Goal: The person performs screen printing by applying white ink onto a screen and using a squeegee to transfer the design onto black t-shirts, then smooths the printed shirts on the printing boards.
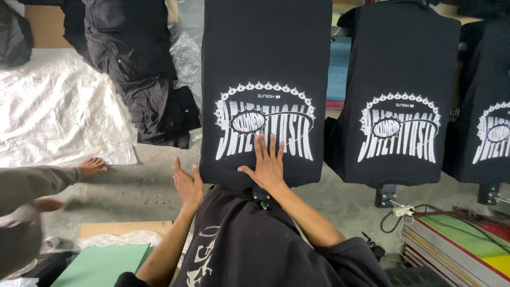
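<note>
Centre frame, a black cotton shirt (264, 69) with a white print lies flat. The right hand (267, 162) presses it, fingers spread; the left hand (187, 183) is flat, fingers together, at its lower-left edge.

Person wears a black short-sleeved T-shirt (265, 250) with a white graphic print low on its front, partly folded so the design can't be read out. Both forearms bare, sleeves ending near the elbows. Left hand (188, 186) and right hand (268, 165) bare: no gloves, rings or watch visible.
</note>
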